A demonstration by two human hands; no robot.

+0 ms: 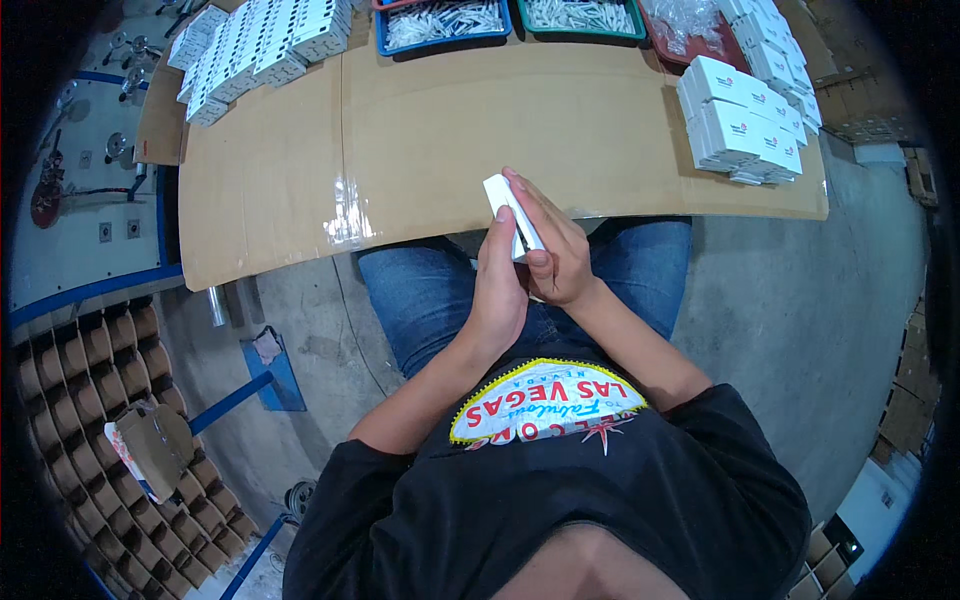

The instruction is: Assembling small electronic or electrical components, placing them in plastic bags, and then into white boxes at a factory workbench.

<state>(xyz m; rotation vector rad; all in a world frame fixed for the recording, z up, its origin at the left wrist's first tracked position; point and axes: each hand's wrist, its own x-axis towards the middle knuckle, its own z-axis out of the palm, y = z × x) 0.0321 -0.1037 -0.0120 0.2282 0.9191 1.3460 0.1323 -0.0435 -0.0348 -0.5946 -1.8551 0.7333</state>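
Black T-shirt [560, 500] with a yellow-edged oval print fills the bottom, jeans below it. Both hands meet over the lap at the table's near edge: left hand [498, 290] and right hand [555, 250] both closed around a small flat white box [510, 212], tilted, one end sticking up past the fingers. Cardboard-covered table [450, 130]. White boxes stacked far left [262, 45] and right [745, 125]. Blue tray [445, 25] and green tray [585, 15] of white parts at back. Brown cardboard divider grid [90, 400] lower left.
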